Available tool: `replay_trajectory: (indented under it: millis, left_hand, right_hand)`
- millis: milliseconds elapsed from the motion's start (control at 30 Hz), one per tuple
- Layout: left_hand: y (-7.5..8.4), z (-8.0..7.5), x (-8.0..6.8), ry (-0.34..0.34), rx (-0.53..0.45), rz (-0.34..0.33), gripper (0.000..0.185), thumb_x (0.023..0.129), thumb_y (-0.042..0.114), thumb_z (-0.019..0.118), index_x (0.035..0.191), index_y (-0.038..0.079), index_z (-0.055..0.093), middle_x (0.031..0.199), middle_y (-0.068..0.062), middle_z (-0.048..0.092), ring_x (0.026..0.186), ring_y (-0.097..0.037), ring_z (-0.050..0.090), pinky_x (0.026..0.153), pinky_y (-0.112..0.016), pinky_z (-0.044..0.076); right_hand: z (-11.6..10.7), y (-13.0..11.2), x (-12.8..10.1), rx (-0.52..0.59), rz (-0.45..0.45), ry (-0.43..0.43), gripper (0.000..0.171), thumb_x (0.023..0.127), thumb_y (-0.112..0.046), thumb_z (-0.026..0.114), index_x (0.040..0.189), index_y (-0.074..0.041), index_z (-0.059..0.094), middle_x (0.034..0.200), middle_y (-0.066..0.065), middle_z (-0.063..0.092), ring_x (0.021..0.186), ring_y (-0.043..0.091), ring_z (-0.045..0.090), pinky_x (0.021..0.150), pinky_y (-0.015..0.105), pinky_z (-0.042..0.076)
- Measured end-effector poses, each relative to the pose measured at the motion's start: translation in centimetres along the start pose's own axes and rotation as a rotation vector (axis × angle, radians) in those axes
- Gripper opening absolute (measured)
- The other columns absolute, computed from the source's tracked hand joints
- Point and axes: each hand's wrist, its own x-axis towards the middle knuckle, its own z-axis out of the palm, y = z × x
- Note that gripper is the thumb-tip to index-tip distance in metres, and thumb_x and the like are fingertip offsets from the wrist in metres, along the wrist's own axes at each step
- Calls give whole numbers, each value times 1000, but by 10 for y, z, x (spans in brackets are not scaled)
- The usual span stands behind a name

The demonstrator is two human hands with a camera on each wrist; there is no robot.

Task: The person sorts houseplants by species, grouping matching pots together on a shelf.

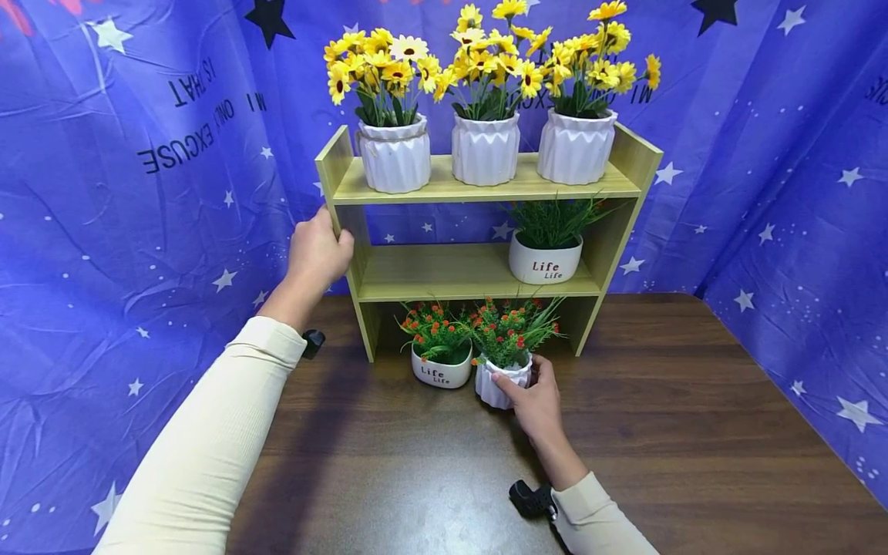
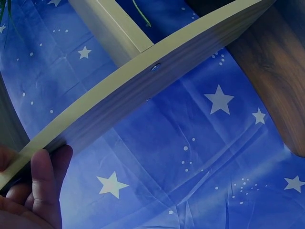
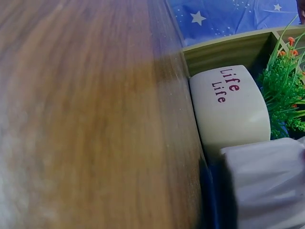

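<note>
1. Gripping the left side panel of the wooden shelf (image 1: 486, 185), the left hand (image 1: 317, 250) is curling its fingers (image 2: 45, 179) round the panel's front edge; the thumb is lying on the panel's other face.
2. Holding a white ribbed pot (image 1: 501, 383) of red-flowered greenery, the right hand (image 1: 536, 402) is wrapping its fingers round the pot's right side; the pot is sitting on the brown table (image 1: 694, 432), just in front of the shelf's bottom opening.
3. Standing just beside it, possibly touching, is a white "Life" pot (image 1: 440, 371); the wrist view is too blurred to tell.
4. Lining the top shelf are three sunflower pots (image 1: 486, 146); a grass pot (image 1: 546, 258) is sitting on the middle shelf.
</note>
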Motion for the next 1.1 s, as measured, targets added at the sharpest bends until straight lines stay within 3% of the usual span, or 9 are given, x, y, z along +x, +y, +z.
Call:
replay_trajectory:
  millis: [300, 467, 833, 1100]
  left_hand:
    - [1, -2, 1, 12, 1, 13, 23, 91, 15, 51, 105, -3, 55, 103, -32, 66, 99, -52, 61, 82, -59, 46]
    - [1, -3, 1, 1, -1, 4, 24, 92, 15, 51, 109, -2, 55, 104, -32, 65, 100, -52, 61, 82, -58, 46]
    - [-2, 1, -2, -6, 2, -2, 24, 92, 15, 51, 108, -2, 56, 105, -32, 65, 100, -52, 61, 83, -59, 46]
    - [0, -1, -1, -10, -4, -1, 26, 93, 16, 50, 110, -2, 56, 105, -31, 66, 99, -50, 62, 81, -58, 47]
  right_hand:
    - [0, 1, -2, -97, -24, -24, 73, 78, -16, 84, 135, 3, 44, 118, 22, 61, 106, 32, 58, 87, 41, 46]
    - [0, 5, -3, -73, -56, -48, 74, 77, -14, 85, 136, 4, 45, 124, 24, 57, 112, 34, 56, 93, 45, 43]
    - [2, 3, -8, 0, -41, -28, 73, 76, -10, 85, 135, 4, 46, 124, 21, 58, 110, 30, 57, 90, 37, 45]
    - [-6, -23, -13, 37, -103, -44, 77, 77, -12, 85, 140, 2, 42, 129, 19, 55, 113, 30, 54, 84, 29, 46]
